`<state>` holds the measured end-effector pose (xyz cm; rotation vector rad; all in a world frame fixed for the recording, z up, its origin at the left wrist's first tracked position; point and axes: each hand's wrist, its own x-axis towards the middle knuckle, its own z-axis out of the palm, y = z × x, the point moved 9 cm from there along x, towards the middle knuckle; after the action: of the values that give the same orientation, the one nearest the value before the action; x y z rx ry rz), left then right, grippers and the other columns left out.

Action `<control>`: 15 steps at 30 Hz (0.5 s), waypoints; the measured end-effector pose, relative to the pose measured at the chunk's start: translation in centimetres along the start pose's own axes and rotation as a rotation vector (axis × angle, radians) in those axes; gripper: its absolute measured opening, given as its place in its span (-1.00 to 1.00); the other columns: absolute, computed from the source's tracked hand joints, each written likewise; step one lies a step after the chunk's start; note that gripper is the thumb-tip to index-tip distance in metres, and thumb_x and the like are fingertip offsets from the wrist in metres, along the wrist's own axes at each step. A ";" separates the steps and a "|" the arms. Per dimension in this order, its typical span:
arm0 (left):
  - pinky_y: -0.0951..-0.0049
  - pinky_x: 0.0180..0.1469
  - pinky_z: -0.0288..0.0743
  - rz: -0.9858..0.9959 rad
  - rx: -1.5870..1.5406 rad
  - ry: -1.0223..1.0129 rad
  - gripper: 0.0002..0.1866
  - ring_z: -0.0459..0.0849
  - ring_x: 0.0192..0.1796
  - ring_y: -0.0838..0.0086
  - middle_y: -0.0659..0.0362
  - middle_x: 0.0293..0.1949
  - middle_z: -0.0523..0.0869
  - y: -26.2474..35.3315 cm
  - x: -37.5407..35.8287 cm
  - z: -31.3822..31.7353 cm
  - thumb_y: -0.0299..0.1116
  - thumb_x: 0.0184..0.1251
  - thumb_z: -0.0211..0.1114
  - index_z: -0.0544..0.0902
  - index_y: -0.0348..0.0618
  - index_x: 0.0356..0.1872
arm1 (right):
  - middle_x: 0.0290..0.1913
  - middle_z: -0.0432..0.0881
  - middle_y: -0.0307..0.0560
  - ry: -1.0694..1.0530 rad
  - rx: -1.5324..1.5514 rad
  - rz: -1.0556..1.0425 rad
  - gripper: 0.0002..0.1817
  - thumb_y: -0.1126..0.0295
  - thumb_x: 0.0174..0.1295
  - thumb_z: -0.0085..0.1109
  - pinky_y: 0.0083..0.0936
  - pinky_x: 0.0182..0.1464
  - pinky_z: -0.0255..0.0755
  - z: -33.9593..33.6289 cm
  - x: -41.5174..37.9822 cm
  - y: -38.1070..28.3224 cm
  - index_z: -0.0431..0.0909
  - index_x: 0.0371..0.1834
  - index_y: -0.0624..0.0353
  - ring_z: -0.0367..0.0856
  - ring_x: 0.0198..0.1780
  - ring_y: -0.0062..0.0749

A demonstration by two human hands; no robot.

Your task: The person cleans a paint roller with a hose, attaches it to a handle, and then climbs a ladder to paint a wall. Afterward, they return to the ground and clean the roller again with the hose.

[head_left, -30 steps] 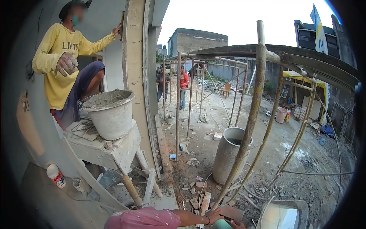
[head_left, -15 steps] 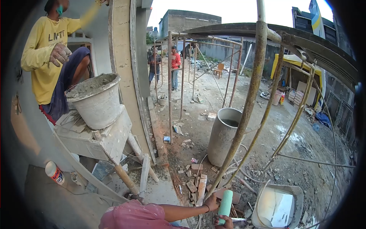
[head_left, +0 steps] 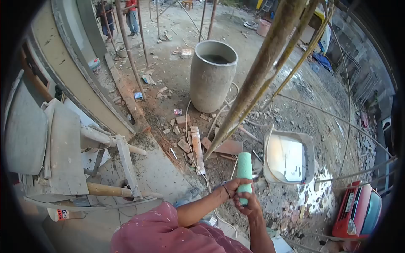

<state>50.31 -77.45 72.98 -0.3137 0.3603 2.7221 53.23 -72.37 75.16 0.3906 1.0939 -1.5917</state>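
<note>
Both of my hands hold a light green paint roller (head_left: 244, 168) upright, low in the view. My left hand (head_left: 233, 186), with a dark band at the wrist, wraps the bottom of the roller sleeve. Just below it, my right hand (head_left: 249, 205) grips the roller's lower end or handle, which the fingers hide. My pink sleeve (head_left: 156, 232) fills the bottom edge. A grey paint tray (head_left: 311, 156) holding white paint lies on the rubble to the right of the roller.
A rusty scaffold pole (head_left: 261, 71) slants up behind the roller. A concrete cylinder (head_left: 212, 80) stands beyond it amid broken bricks. On the left are a grey bucket (head_left: 25, 130) on a wooden stand, and a bottle (head_left: 63, 214). A red car (head_left: 358, 211) is at lower right; people (head_left: 131, 12) stand far off.
The view has tilted down and the person in yellow has left it. The roller now sits higher in the frame with both of my hands on it.
</note>
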 end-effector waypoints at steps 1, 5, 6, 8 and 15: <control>0.30 -0.17 0.66 -0.061 -0.036 0.027 -0.76 0.72 -0.30 0.35 0.13 -0.32 0.70 0.0 1.0 -0.6 -0.30 0.28 0.39 0.60 -0.23 -0.19 | -0.50 0.51 -0.05 0.109 -0.182 -0.139 -0.70 0.56 0.00 0.20 -0.49 -0.73 0.34 0.1 -0.2 -1.4 0.43 -0.16 0.25 0.51 -0.64 -0.35; 0.30 -0.31 0.65 -0.036 0.025 0.310 -0.83 0.69 -0.44 0.36 0.14 -0.45 0.67 -1.0 6.1 -8.7 -0.47 0.16 0.44 0.61 -0.22 -0.28 | -0.44 0.69 0.05 0.455 -1.035 -0.264 -0.62 0.33 -0.04 0.34 -0.37 -0.46 0.55 -1.6 0.2 -3.7 0.56 -0.19 0.36 0.71 -0.49 -0.22; 0.29 -0.34 0.64 -0.018 0.080 0.407 -0.81 0.68 -0.45 0.36 0.14 -0.45 0.67 -1.4 6.7 -10.5 -0.48 0.13 0.46 0.61 -0.22 -0.29 | -0.32 0.72 0.26 0.545 -1.253 -0.205 -0.54 0.29 -0.04 0.35 -0.22 -0.23 0.62 -2.9 1.0 -3.5 0.55 -0.14 0.43 0.75 -0.31 0.06; 0.29 -0.36 0.63 -0.006 0.137 0.494 -0.79 0.68 -0.46 0.35 0.13 -0.46 0.67 -1.7 7.9 -12.7 -0.48 0.10 0.48 0.61 -0.22 -0.30 | -0.30 0.71 0.30 0.670 -1.369 -0.216 -0.59 0.30 -0.03 0.33 -0.17 -0.19 0.62 -3.5 1.1 -3.4 0.57 -0.22 0.44 0.75 -0.27 0.11; 0.05 -0.34 0.64 -0.121 0.068 0.615 -0.64 0.70 -0.44 0.15 0.02 -0.36 0.67 -1.8 11.1 -15.6 -0.53 -0.06 0.53 0.60 -0.34 -0.21 | -0.19 0.66 0.48 0.834 -1.509 -0.124 -0.46 0.30 -0.01 0.31 -0.06 0.02 0.57 -2.5 -1.1 -4.3 0.44 -0.07 0.55 0.69 -0.06 0.30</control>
<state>43.57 -76.62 54.98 -1.1172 0.5707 2.4317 49.00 -69.87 76.58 -0.1027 2.5957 -0.2682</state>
